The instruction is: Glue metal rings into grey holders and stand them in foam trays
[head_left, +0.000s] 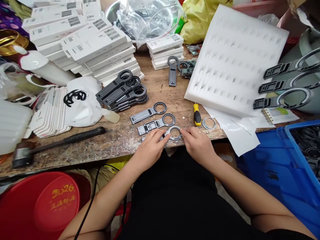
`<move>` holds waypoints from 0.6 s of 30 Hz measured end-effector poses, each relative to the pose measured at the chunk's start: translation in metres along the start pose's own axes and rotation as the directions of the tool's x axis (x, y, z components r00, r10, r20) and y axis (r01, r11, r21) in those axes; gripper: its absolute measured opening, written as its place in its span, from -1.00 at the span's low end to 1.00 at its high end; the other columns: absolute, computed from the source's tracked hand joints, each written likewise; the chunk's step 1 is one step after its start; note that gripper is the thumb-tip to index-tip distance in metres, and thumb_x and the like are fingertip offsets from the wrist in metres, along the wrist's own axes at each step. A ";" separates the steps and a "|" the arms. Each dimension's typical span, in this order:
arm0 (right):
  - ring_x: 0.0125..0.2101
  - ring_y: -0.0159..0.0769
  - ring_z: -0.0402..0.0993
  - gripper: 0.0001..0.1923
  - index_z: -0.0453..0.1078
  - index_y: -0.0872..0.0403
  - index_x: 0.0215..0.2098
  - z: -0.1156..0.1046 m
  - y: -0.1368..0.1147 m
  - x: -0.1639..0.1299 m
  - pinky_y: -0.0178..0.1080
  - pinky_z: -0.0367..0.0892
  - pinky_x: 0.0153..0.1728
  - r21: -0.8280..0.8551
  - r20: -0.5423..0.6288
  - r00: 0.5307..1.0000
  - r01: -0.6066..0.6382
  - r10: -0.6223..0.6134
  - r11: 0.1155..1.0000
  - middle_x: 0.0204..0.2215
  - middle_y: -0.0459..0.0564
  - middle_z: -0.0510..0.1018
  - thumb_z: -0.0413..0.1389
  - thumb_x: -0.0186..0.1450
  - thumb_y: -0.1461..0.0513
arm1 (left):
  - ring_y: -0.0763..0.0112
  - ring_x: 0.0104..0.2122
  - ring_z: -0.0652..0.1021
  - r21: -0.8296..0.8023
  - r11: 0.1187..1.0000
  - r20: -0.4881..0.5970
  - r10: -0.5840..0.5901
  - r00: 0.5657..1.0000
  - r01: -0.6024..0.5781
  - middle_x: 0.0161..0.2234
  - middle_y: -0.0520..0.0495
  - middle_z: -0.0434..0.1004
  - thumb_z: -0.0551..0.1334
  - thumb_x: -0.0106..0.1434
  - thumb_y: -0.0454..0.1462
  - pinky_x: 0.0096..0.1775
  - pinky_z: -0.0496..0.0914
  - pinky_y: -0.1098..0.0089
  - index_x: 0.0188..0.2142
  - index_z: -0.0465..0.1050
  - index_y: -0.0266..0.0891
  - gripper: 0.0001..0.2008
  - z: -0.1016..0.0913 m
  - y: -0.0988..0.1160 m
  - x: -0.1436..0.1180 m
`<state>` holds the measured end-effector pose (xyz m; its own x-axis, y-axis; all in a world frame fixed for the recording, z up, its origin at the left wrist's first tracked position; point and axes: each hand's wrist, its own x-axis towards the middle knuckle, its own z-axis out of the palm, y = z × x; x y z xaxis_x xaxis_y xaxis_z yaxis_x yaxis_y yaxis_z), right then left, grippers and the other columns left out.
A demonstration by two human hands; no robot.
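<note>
Both hands pinch one ring part [174, 133] at the bench edge: left hand [150, 146], right hand [197, 144]. Two similar parts [152, 120] lie above (unfinished, likely); dark stack [123, 90] looks assembled.

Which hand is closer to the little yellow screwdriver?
The right hand. It sits just below the yellow screwdriver, a bit apart. The left hand is farther away to the left, on the other side of the ring piece.

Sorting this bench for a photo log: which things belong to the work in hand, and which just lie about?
In hand: left hand, right hand, ring part, two grey ring parts.
Lying about: hammer, screwdriver, white boxes, foam sheet, blue crate.
</note>
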<state>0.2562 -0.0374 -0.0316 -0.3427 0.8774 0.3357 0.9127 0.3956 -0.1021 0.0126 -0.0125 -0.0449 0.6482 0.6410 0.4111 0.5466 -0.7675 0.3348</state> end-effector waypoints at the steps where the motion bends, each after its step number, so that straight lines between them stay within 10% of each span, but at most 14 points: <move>1: -0.25 -0.14 0.51 -0.62 0.58 0.14 0.15 0.000 0.000 -0.005 -0.13 0.41 -0.22 -0.037 0.012 1.000 0.021 -0.021 0.999 -0.23 0.11 0.63 -0.03 0.54 0.33 | 0.00 0.19 0.52 0.001 1.000 0.011 -0.004 1.000 0.004 0.18 -0.34 0.53 0.15 0.42 -0.51 0.15 0.55 -0.02 0.25 0.42 -0.21 -0.55 -0.001 0.000 0.001; 18: -0.23 -0.10 0.43 -0.42 0.43 0.04 0.37 -0.014 -0.007 -0.019 -0.09 0.33 -0.23 -0.153 0.194 0.980 0.077 -0.047 0.985 -0.17 0.13 0.57 -0.01 0.44 0.43 | 0.02 0.16 0.51 -0.038 0.997 0.051 0.064 0.997 -0.062 0.21 -0.26 0.59 0.16 0.45 -0.48 0.15 0.57 -0.05 0.24 0.47 -0.24 -0.57 0.000 -0.007 0.004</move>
<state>0.2589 -0.0608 -0.0244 -0.4217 0.8938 0.1525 0.9067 0.4160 0.0688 0.0113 -0.0045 -0.0458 0.7080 0.5902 0.3879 0.4849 -0.8055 0.3406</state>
